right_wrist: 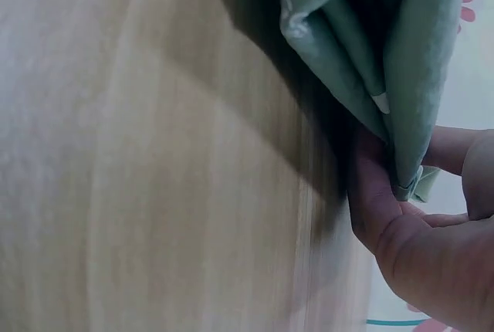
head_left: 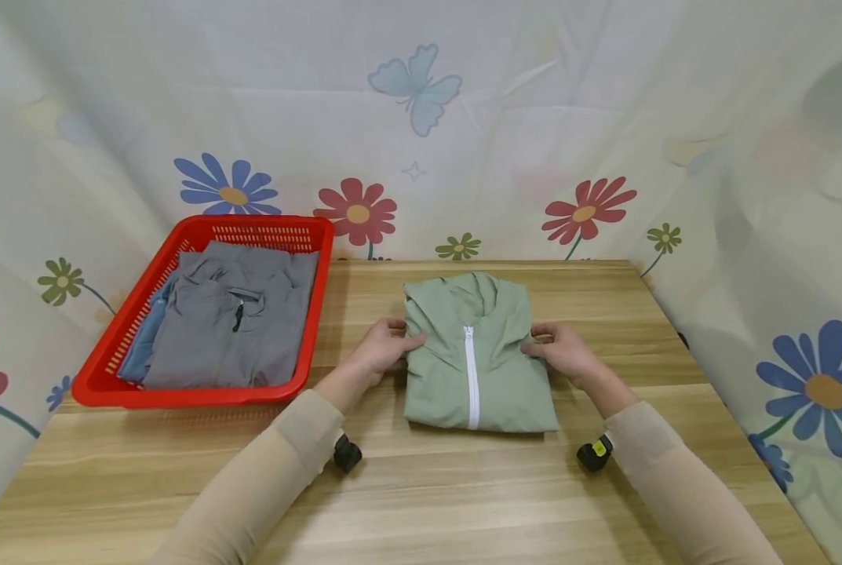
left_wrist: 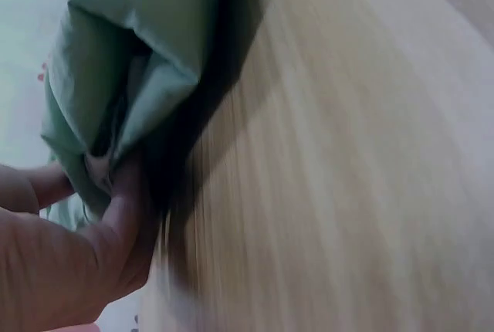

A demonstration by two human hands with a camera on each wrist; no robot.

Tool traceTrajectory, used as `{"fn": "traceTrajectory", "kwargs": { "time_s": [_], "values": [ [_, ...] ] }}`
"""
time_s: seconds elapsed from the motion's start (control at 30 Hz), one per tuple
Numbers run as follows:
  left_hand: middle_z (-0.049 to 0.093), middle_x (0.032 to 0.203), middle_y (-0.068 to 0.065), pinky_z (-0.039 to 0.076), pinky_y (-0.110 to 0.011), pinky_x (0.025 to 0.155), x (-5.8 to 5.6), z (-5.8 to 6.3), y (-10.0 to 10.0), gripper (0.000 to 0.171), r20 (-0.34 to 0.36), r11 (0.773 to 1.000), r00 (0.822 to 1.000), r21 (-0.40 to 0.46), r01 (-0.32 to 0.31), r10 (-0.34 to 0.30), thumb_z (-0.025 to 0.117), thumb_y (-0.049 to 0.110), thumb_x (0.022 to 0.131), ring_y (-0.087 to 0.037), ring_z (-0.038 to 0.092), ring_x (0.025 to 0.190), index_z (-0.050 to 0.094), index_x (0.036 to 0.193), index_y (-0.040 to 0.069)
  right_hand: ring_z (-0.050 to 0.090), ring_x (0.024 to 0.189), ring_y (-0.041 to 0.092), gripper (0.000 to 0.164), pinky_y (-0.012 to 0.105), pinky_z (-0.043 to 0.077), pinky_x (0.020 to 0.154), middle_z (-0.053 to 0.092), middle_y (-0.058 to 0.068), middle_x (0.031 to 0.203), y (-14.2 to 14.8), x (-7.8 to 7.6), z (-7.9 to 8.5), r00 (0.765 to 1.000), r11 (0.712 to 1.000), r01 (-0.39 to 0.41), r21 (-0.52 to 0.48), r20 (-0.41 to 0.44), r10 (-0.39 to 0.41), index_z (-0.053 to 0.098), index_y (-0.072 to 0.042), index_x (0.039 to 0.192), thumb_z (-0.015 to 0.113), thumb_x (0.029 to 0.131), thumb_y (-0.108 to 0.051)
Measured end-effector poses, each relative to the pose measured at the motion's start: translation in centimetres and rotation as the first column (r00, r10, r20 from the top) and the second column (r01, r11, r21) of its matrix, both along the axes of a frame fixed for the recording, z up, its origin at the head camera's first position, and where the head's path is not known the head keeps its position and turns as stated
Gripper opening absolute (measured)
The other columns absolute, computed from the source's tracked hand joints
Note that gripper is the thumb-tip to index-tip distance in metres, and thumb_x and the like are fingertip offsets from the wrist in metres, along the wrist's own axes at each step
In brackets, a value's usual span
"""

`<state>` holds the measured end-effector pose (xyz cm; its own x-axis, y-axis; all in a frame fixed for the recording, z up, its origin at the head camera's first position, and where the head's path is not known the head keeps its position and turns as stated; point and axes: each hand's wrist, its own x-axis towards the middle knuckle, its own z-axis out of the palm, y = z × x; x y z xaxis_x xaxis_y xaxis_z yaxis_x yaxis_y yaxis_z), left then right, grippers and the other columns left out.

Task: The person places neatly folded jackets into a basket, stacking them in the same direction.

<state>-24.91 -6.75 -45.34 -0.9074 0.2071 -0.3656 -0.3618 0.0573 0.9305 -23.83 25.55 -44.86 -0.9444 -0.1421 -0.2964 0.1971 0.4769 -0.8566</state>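
Observation:
A folded light green jacket (head_left: 442, 384) with a white front zipper and its collar toward the back is between both hands in the head view. My left hand (head_left: 384, 345) grips its left edge, thumb on top and fingers underneath. On the opposite edge, my right hand (head_left: 565, 349) pinches the cloth in the same way. The left wrist view shows the folded layers of the jacket (left_wrist: 154, 8) between thumb and fingers. In the right wrist view, the fingers lie beneath the jacket (right_wrist: 424, 46), whose side shows a dark gap under it above the table.
A red plastic basket (head_left: 308, 345) stands on the left of the wooden table (head_left: 421, 494). Inside lie a folded grey jacket (head_left: 209, 345) with a dark zipper pull and a blue garment (head_left: 145, 337). A flower-printed curtain (head_left: 498, 157) hangs behind the table and along both sides.

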Motion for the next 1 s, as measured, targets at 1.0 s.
{"fn": "traceTrajectory", "kwargs": {
  "time_s": [1.0],
  "values": [
    [0.06,0.131,-0.019,0.054,-0.042,0.094,1.4,6.7,-3.0,0.063,-0.108,0.996,0.993,0.07,0.063,-0.055,0.067,0.012,0.1,-0.029,0.062,0.109,0.036,0.154,-0.001,0.066,0.091,0.009,0.057,0.024,0.057,0.079,0.065,0.007,0.109,-2.2,0.2,5.3,0.995,0.96,-0.014,-0.279,-0.102,-0.015,0.037,0.013,0.149,0.062,0.101,-0.006]
  ]
}}
